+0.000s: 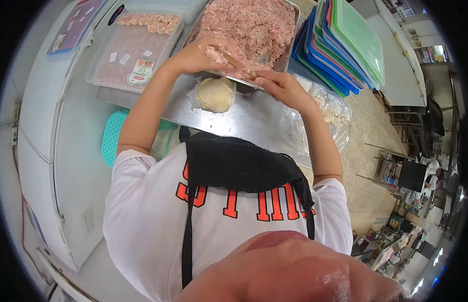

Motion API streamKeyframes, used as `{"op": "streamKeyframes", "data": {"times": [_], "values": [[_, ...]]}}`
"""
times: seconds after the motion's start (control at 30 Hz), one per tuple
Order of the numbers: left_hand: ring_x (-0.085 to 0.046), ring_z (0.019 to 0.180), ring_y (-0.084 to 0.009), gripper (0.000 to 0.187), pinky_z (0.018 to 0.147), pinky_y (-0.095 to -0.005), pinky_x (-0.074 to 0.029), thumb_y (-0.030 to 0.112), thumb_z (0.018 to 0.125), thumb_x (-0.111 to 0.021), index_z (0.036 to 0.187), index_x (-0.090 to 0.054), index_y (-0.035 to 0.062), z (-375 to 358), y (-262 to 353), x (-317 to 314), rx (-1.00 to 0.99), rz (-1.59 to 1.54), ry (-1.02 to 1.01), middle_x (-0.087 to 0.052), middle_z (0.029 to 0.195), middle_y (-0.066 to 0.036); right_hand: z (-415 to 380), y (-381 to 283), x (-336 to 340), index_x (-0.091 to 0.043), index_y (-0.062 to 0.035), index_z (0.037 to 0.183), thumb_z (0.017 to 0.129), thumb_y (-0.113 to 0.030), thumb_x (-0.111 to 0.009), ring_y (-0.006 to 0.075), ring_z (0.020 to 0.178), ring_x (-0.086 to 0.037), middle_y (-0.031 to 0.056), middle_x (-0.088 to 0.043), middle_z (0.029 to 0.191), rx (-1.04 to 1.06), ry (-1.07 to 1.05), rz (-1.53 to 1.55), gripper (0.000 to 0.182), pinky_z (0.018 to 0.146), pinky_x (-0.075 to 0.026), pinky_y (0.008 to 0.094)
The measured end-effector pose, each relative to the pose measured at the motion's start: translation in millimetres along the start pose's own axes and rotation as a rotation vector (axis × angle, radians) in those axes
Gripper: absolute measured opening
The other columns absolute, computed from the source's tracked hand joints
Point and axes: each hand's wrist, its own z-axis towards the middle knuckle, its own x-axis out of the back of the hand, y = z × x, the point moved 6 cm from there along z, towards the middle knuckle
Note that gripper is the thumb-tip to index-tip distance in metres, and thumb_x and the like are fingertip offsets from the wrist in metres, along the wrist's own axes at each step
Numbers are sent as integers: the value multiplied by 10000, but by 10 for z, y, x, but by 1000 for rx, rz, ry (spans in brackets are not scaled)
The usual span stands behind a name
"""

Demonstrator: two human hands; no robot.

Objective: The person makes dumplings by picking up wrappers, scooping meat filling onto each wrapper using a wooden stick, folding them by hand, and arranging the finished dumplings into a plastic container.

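A metal tray (292, 44) heaped with pinkish minced filling (246, 22) stands at the top centre. Over its near left corner is my left hand (201, 54), its fingers curled round a portion of filling. My right hand (280, 86) is closed at the tray's near edge, pinching the end of a thin brownish spatula (231, 59) that reaches left into the filling by my left hand. Just below the tray, a stack of round pale yellow wrappers (216, 95) lies on a plastic sheet on the steel table (193, 117).
A clear lidded box (113, 58) with rows of round pieces sits at the left. Stacked coloured lids (357, 43) lean at the upper right, above clear plastic bags (324, 118). A turquoise stool (112, 138) stands below the table's left edge.
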Motion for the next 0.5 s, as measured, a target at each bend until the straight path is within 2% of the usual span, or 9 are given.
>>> {"op": "streamKeyframes", "data": {"times": [0.07, 0.13, 0.2, 0.23, 0.3, 0.33, 0.43, 0.47, 0.5], "values": [[-602, 942, -177, 346, 831, -329, -476, 140, 703, -761, 1019, -657, 43, -15, -39, -93, 74, 39, -64, -663, 947, -67, 51, 265, -53, -636, -37, 1156, 959, -278, -566, 79, 590, -455, -19, -483, 630, -2, -25, 0, 319, 528, -383, 255], [-609, 814, -174, 333, 764, -319, -481, 160, 710, -747, 1009, -650, 50, -39, -113, -168, 111, 187, -20, -650, 855, -62, 133, 536, -64, -635, -47, 1164, 948, -274, -582, 98, 604, -497, -1, -520, 640, 1, -47, 0, 318, 545, -410, 272], [-607, 774, -170, 349, 726, -319, -485, 174, 713, -745, 1028, -650, 56, -41, -327, -191, 230, 164, 35, -646, 818, -68, 185, 626, 82, -632, -54, 1152, 922, -240, -604, 218, 695, -622, 85, -637, 759, 96, 116, -284, 297, 628, -480, 330], [-606, 735, -167, 365, 688, -318, -489, 188, 716, -744, 1046, -649, 63, -56, -463, -183, 342, 136, 86, -642, 782, -74, 167, 622, 61, -632, -54, 1152, 922, -240, -604, 218, 695, -622, 85, -637, 759, 101, 116, -283, 297, 628, -480, 330], [-603, 693, -162, 376, 645, -317, -487, 203, 720, -745, 1053, -650, 58, -77, -535, -192, 433, 62, 160, -636, 752, -78, 54, 317, 98, -635, -61, 1120, 911, -215, -594, 336, 853, -648, 148, -663, 930, 147, 424, -598, 263, 738, -504, 393], [-600, 651, -156, 387, 603, -315, -486, 218, 723, -747, 1059, -651, 52, -115, -591, -185, 523, -20, 226, -630, 723, -81, 25, 239, 32, -639, -73, 1092, 918, -214, -568, 362, 908, -625, 172, -649, 1002, 202, 441, -466, 235, 771, -502, 426], [-596, 621, -145, 503, 555, -297, -481, 259, 732, -762, 1164, -608, 53, -63, -582, -227, 503, 89, 91, -647, 804, -75, 159, 674, -189, -637, -91, 1099, 927, -233, -548, 349, 918, -629, 175, -643, 1042, 129, 356, -572, 240, 778, -503, 436], [-596, 621, -145, 503, 555, -297, -481, 259, 732, -762, 1164, -608, 53, -97, -585, -281, 499, 87, 90, -647, 804, -75, 207, 933, -123, -648, -94, 1086, 925, -247, -547, 354, 928, -625, 175, -649, 1039, -34, 278, -750, 245, 784, -504, 438], [-601, 631, -145, 557, 565, -292, -489, 267, 742, -762, 1216, -567, 49, -169, -582, -253, 471, 50, 239, -650, 859, -72, 182, 896, -9, -648, -94, 1086, 925, -247, -547, 354, 928, -625, 175, -649, 1039, -23, 279, -760, 245, 784, -504, 438]]}}
